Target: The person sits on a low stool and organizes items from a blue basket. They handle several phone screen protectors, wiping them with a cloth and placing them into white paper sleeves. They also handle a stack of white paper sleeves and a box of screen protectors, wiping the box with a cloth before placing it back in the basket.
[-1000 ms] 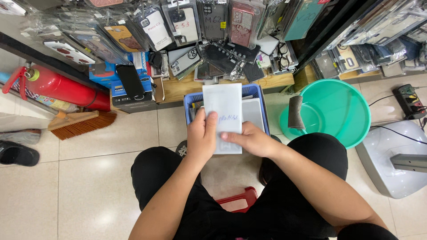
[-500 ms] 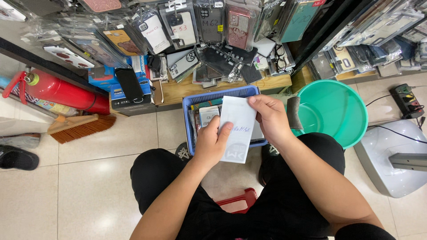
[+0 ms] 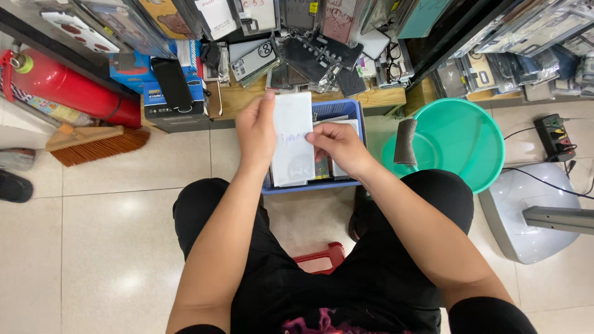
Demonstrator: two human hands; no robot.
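A flat white packet point(image 3: 292, 139) stands upright between both hands over the blue basket point(image 3: 346, 111), likely for reading its face. The left hand point(image 3: 257, 133) pinches its left edge; the right hand point(image 3: 337, 148) pinches its right edge. Half a second ago it tilted rightward, the right hand gripping its top. A green basin point(image 3: 464, 139) sits right of the grip.

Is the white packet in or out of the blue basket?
Out. Left hand and right hand hold the white packet flat above the blue basket, whose other packets show beneath it.
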